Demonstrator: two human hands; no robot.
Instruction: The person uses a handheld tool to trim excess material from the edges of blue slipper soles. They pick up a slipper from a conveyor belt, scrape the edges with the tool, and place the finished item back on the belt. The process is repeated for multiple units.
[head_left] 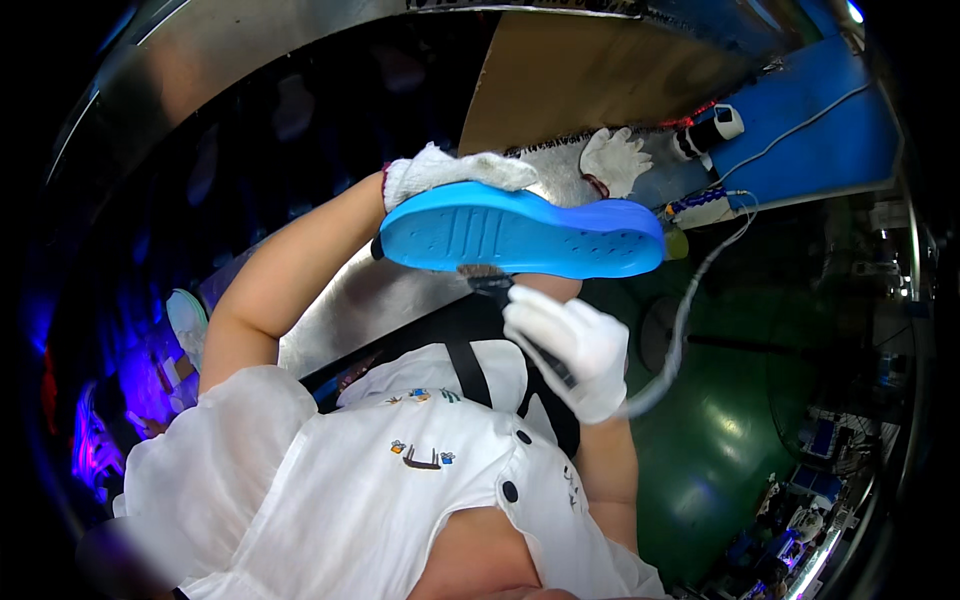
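My left hand (pixel 450 172), in a white knit glove, grips a bright blue shoe sole (pixel 520 235) along its far edge. The sole is tilted up, and its face with ridges and small holes shows. In my right hand (pixel 580 345), also white-gloved, is a brush (pixel 490 285) with a dark handle. Its bristles meet the near edge of the sole, left of the middle. A pale grey hose (pixel 687 310) runs down from the upper right to my right hand; where it ends is hidden there.
Beyond the sole lie a loose white glove (pixel 615 160) and a black-and-white cylinder (pixel 712 132) on a metal surface. A brown board (pixel 580 80) stands behind, with a blue panel (pixel 820 120) at right. Dim sole-like shapes sit in the dark area at upper left.
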